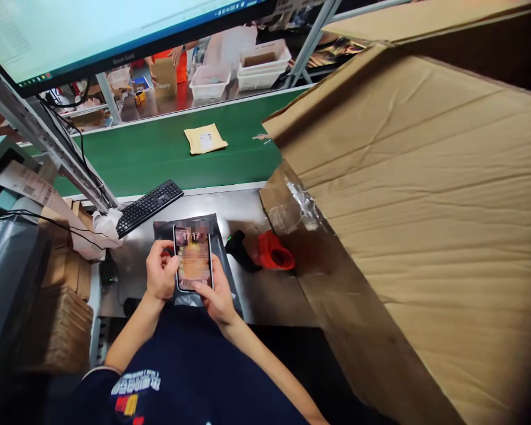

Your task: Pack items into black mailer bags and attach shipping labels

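A lit smartphone (pixel 193 260) showing 17:17 is held upright above the steel worktop. My right hand (pixel 219 295) wraps round its lower right side, with the thumb over the bottom of the screen. Along the phone's left edge, my left hand (pixel 161 273) is closed, its fingers curled and its thumb touching the edge. Beneath the phone lies a dark grey plastic mailer bag (pixel 159 229), partly hidden by the hands. To the right of the bag are a black handheld scanner (pixel 242 252) and a red tape dispenser-like holder (pixel 275 251).
A large cardboard box (pixel 407 195) fills the right side. Behind the worktop (pixel 199 203), a yellow padded envelope (pixel 206 139) lies on a green conveyor belt (pixel 137 156). A keyboard (pixel 150 206) stands left, below a monitor (pixel 115 35). A co-worker's hands (pixel 177 54) touch a box beyond.
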Available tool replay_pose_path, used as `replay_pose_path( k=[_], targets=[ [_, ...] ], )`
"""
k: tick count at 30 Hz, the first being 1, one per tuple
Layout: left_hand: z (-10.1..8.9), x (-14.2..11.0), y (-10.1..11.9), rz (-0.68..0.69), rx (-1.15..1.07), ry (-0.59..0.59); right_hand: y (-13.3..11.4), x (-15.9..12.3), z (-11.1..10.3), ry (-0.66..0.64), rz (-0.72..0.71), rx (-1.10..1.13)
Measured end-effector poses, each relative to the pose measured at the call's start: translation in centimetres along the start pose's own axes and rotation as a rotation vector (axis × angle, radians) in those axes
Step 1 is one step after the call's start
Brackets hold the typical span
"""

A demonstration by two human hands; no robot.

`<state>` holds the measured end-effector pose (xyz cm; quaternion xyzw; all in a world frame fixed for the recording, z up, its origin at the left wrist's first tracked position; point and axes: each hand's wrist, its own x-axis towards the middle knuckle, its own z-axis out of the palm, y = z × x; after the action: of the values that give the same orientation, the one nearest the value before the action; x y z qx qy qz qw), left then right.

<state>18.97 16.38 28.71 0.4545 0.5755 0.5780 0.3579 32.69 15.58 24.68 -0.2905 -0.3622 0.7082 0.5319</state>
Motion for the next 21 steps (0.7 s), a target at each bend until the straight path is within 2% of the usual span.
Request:
replay_pose_path(
  k=[4,10,21],
  targets=[
    [0.03,-0.39,-0.46,-0.036,-0.023,-0.003,0.03,-0.13,-0.3,0.038,0.0,-0.018],
    [0.12,-0.63,-0.76,-0.035,0.041,-0.007,0.07,-0.22,-0.22,0.004,0.004,0.024],
    [-0.2,-0.22,0.21,-0.04,0.051,0.018,0.37,-0.25,-0.32,-0.008,-0.015,-0.007]
  ],
)
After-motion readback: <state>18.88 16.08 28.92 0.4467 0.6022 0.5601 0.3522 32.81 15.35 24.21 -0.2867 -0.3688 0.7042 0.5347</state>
